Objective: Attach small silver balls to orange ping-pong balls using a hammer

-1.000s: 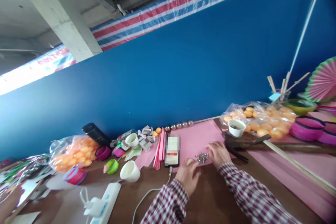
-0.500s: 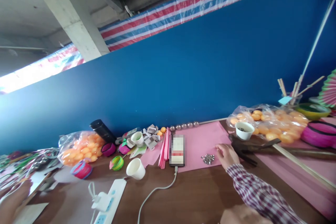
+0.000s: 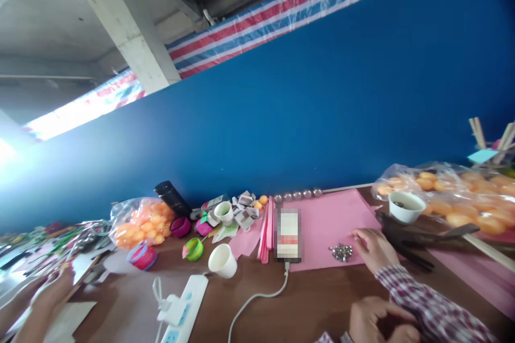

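Metal pieces (image 3: 341,252) stay piled; the left hand (image 3: 380,320) has drawn back.

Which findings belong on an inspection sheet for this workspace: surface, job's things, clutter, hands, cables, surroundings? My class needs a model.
Surface: brown table, with a pink sheet on it.
Job's things: a small pile of shiny metal pieces near the sheet's front edge.
Clutter: left bag of orange balls, right bag of orange balls, empty-looking white cup, phone.
Hands: right hand beside the pile; left hand at the picture's bottom edge; grip unclear. Another person's hands at far left.
Cables: white cable plugged into the phone; charger in a power strip.
Surroundings: blue wall, striped sheeting, concrete pillar.
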The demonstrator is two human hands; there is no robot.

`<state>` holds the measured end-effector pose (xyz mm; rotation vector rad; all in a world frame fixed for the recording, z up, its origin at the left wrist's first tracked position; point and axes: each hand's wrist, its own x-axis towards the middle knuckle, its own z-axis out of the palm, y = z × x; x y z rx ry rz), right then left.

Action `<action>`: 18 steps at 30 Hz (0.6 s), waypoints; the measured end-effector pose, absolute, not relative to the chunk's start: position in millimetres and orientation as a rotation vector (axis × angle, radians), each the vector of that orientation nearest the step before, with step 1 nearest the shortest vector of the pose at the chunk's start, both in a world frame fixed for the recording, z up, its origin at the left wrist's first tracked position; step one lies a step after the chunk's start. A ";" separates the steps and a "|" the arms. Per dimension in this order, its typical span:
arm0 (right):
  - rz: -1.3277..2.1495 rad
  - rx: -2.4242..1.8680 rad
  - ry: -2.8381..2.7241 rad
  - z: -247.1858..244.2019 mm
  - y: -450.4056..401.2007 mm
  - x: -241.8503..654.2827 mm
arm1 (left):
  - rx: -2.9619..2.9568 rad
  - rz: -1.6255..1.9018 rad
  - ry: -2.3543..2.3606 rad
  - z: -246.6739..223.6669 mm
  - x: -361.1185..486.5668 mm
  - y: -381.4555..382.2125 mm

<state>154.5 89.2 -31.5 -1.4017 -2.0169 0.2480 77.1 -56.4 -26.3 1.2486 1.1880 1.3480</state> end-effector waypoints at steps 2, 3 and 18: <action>0.249 -1.403 -2.023 -28.6 86.3 153.6 | 0.888 1.226 0.967 -18.2 67.5 -48.2; 0.253 -1.404 -2.025 -27.0 84.5 152.7 | 0.745 1.205 0.879 -15.0 62.8 -43.1; 0.335 -1.123 -1.946 67.6 36.0 164.3 | 0.225 1.078 0.588 -10.1 42.3 -14.8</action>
